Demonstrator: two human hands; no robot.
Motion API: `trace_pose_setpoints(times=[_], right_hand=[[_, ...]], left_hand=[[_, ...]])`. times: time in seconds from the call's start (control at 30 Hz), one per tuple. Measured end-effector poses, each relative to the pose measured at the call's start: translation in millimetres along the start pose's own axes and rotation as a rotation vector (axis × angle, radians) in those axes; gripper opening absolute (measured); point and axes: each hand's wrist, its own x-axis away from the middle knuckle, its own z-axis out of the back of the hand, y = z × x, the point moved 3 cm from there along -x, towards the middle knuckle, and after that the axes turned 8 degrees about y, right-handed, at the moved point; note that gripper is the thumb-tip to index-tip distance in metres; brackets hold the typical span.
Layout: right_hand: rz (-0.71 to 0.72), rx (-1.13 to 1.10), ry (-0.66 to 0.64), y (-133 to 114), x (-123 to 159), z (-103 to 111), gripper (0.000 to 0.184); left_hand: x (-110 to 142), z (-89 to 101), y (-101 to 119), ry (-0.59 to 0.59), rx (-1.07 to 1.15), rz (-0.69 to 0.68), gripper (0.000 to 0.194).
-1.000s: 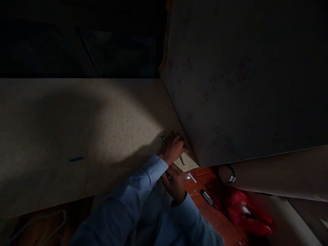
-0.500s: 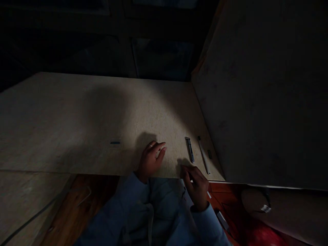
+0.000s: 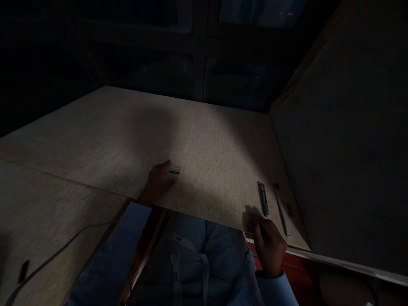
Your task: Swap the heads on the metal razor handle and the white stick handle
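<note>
My left hand (image 3: 157,182) reaches over the tabletop, its thumb and fingers apart around a small flat piece (image 3: 174,170), clear with a dark strip. Whether the fingers touch it, I cannot tell. At the table's front edge, my right hand (image 3: 269,243) has its fingers curled in, and nothing shows in them. Just beyond it lies a razor (image 3: 263,198). Right of that is a slim white toothbrush (image 3: 282,210) with a dark head, then a small dark piece (image 3: 290,210).
The pale tabletop (image 3: 204,148) meets an upright panel (image 3: 347,170) on the right. Dark window panes (image 3: 236,80) stand behind. A cable (image 3: 70,244) crosses the lower-left surface, near a small black object (image 3: 23,271). Light is dim.
My left hand has moved left to the small flat piece, its fingers now on either side of it. My right hand stays by the razor. The view has swung left.
</note>
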Motion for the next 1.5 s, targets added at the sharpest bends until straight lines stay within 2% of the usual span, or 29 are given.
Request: trace_pose_setpoints(times=[0.2, 0.43, 0.6, 0.7, 0.8, 0.87, 1.0, 1.1, 1.2, 1.33, 1.5], right_hand=[[0.056, 0.095, 0.026, -1, 0, -3, 0.035], [0.003, 0.138, -0.015, 1, 0, -4, 0.041], [-0.114, 0.003, -0.115, 1, -10, -3, 0.042], [-0.153, -0.126, -0.151, -14, -21, -4, 0.036], [-0.097, -0.223, -0.146, -41, -36, -10, 0.027], [-0.045, -0.279, -0.187, -59, -46, -19, 0.023], [0.052, -0.320, -0.265, -75, -63, -43, 0.023], [0.136, -0.273, -0.305, -72, -69, -59, 0.022], [0.190, -0.188, -0.347, -63, -69, -65, 0.022], [0.250, -0.133, -0.390, -53, -64, -61, 0.021], [0.324, -0.136, -0.379, -44, -60, -49, 0.019]], left_hand=[[-8, -8.3, -10, -0.086, 0.054, 0.014, 0.062], [-3, -4.1, -1, -0.034, 0.081, -0.007, 0.059], [6, -1.7, 30, -0.008, 0.058, -0.152, 0.057], [10, -5.0, 51, 0.007, 0.064, -0.232, 0.058], [15, -11.2, 74, 0.013, 0.091, -0.320, 0.058], [18, -15.7, 91, 0.007, 0.117, -0.388, 0.058], [24, -22.1, 123, 0.021, 0.158, -0.517, 0.055], [28, -25.3, 142, 0.017, 0.168, -0.598, 0.050], [32, -29.0, 154, -0.023, 0.159, -0.653, 0.048], [34, -35.1, 162, -0.064, 0.155, -0.644, 0.050], [35, -40.5, 170, -0.100, 0.187, -0.651, 0.052]])
